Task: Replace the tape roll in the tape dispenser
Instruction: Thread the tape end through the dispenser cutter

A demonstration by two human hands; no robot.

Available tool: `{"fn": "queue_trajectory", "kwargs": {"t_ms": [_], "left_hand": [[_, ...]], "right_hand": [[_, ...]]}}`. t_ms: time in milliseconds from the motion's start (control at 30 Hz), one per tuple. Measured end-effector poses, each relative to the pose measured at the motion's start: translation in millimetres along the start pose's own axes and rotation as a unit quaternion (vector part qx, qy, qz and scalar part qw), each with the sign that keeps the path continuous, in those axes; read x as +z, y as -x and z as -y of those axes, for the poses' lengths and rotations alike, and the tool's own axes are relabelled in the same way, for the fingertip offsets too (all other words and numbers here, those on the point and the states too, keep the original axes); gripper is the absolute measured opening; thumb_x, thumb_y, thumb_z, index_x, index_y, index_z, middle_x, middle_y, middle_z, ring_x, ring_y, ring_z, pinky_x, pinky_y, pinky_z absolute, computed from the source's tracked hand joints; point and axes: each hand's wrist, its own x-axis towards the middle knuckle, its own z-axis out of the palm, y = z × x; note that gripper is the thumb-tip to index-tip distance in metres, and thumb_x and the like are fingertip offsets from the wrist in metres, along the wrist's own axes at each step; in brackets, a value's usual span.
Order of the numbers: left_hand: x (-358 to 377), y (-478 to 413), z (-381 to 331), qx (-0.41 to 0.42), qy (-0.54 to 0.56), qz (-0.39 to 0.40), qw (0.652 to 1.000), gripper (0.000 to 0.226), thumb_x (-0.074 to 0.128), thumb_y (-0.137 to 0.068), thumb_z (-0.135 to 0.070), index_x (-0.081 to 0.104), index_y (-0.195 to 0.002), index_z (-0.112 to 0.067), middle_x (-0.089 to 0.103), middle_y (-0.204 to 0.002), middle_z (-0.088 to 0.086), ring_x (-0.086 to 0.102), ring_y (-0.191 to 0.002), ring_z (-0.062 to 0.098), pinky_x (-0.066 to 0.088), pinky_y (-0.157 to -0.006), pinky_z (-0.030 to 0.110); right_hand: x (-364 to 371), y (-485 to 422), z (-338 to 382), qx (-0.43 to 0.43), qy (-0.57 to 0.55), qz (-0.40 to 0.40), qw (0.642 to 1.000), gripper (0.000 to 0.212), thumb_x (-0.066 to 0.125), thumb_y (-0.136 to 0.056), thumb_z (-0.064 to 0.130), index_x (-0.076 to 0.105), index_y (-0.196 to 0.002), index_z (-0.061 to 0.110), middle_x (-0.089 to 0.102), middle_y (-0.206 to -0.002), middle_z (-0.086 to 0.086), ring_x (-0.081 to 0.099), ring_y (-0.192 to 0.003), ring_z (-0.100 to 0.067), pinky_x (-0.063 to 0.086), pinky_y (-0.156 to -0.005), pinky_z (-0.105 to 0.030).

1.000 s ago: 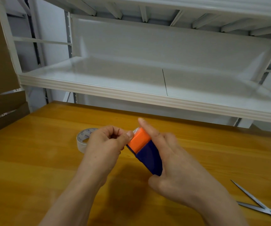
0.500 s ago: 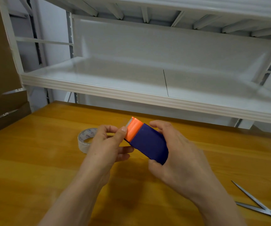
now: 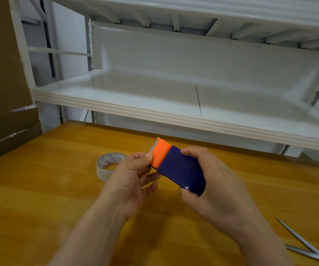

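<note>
The tape dispenser (image 3: 179, 167) is a dark blue block with an orange front end and a thin grey strip at its tip. My right hand (image 3: 218, 189) grips the blue body from the right, above the wooden table (image 3: 39, 189). My left hand (image 3: 131, 179) pinches the orange end between thumb and fingers. A clear tape roll (image 3: 107, 166) with a printed white core lies flat on the table just left of my left hand, partly hidden by it.
Open scissors (image 3: 308, 248) lie at the table's right front corner. A white metal shelf (image 3: 174, 112) overhangs the table's far edge. Brown cardboard (image 3: 1, 93) stands at the far left.
Both hands have turned the dispenser so its broad blue face points up and its orange end points up-left. My right index finger has come off the orange end.
</note>
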Motion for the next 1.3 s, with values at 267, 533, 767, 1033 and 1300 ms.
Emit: {"fn": "queue_trajectory", "kwargs": {"t_ms": [267,533,767,1033,1300], "left_hand": [[-3,-2,-1,0.098,-0.039,-0.058,0.993,0.018,0.073,-0.085,-0.022,0.055,-0.086,-0.020,0.063,-0.079,-0.008,0.054,-0.086,0.014,0.043,-0.074,0.034],[-4,2,-3,0.238,-0.167,-0.078,0.954,0.015,0.069,-0.091,-0.027,0.059,-0.081,-0.022,0.058,-0.083,-0.003,0.051,-0.081,0.012,0.039,-0.074,0.032],[-6,9,-2,0.485,-0.409,-0.200,0.746,0.010,0.065,-0.087,-0.041,0.060,-0.083,-0.033,0.043,-0.092,-0.018,0.041,-0.093,0.008,0.046,-0.083,0.044],[-2,21,-7,0.515,-0.354,-0.176,0.761,0.010,0.064,-0.092,-0.043,0.059,-0.086,-0.038,0.062,-0.091,-0.018,0.060,-0.091,0.009,0.052,-0.077,0.046],[1,26,-6,0.595,-0.438,-0.222,0.636,0.005,0.069,-0.091,-0.026,0.069,-0.096,-0.024,0.068,-0.093,-0.019,0.062,-0.086,0.008,0.045,-0.083,0.050]], "right_hand": [[-3,0,1,-0.002,-0.045,-0.004,0.999,0.082,0.086,-0.079,0.035,0.026,-0.131,0.056,0.048,-0.128,0.028,0.059,-0.112,-0.004,0.061,-0.084,-0.027],[-8,1,-1,-0.006,-0.078,-0.004,0.997,0.083,0.088,-0.077,0.034,0.028,-0.129,0.060,0.054,-0.126,0.029,0.062,-0.110,-0.003,0.063,-0.081,-0.028],[-9,2,-3,-0.021,-0.103,-0.005,0.994,0.093,0.088,-0.077,0.032,0.019,-0.118,0.079,0.048,-0.127,0.040,0.051,-0.119,0.011,0.058,-0.084,-0.015],[-11,3,-7,-0.045,-0.133,-0.022,0.990,0.092,0.089,-0.076,0.020,0.029,-0.123,0.073,0.047,-0.129,0.042,0.053,-0.122,0.003,0.054,-0.085,-0.016],[-6,0,-3,-0.073,-0.151,-0.053,0.984,0.102,0.091,-0.071,0.010,0.031,-0.123,0.075,0.049,-0.129,0.041,0.055,-0.119,0.009,0.047,-0.082,-0.003]]}}
